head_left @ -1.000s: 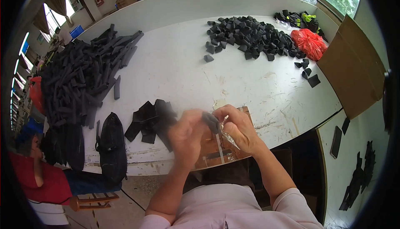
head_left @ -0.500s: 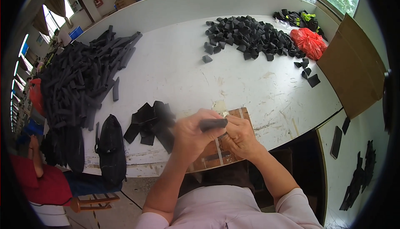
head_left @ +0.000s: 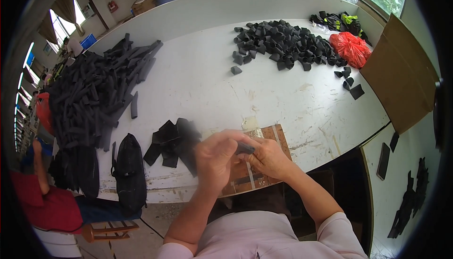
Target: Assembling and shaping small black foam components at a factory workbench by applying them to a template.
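- Left hand [head_left: 213,161]: grip closed around a black piece [head_left: 245,148].
- Right hand [head_left: 271,160]: curled at its right end; whether clamped, one cannot tell.
- The piece is above a brown board [head_left: 270,133], near on the desk [head_left: 188,84].

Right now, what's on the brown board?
Pale strips run across the brown board. Fingers holding a dark piece block the view of its middle; what's there is hidden.

1 held strip [head_left: 245,148], 1 board [head_left: 241,171], 1 phone [head_left: 383,161]
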A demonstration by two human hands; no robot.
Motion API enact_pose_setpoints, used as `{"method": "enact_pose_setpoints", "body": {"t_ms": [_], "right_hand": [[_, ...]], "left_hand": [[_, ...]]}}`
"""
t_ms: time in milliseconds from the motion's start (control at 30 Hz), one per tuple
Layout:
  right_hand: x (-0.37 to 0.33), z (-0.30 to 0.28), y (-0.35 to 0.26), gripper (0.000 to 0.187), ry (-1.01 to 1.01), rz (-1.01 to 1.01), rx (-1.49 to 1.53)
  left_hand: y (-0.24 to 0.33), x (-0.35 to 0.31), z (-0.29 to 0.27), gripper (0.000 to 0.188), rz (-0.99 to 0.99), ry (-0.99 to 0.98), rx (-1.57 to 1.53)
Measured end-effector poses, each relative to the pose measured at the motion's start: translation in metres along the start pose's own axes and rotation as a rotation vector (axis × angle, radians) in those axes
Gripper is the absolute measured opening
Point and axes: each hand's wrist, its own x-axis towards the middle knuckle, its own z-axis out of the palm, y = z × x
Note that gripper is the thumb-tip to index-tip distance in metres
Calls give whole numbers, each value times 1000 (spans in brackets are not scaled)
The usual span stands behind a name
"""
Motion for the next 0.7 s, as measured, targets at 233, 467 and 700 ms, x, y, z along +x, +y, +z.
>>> {"method": "enact_pose_setpoints", "body": {"t_ms": [233, 467, 700], "right_hand": [[3, 17, 4, 18, 91, -204, -188], [2, 8, 0, 25, 70, -190, -99], [-24, -45, -33, 40, 574, -101, 953]], "left_hand": [[-6, -11, -27, 14, -49, 243, -252], [-6, -14, -26, 13, 48, 358, 137], [-41, -71, -92, 17, -22, 604, 1072]]}}
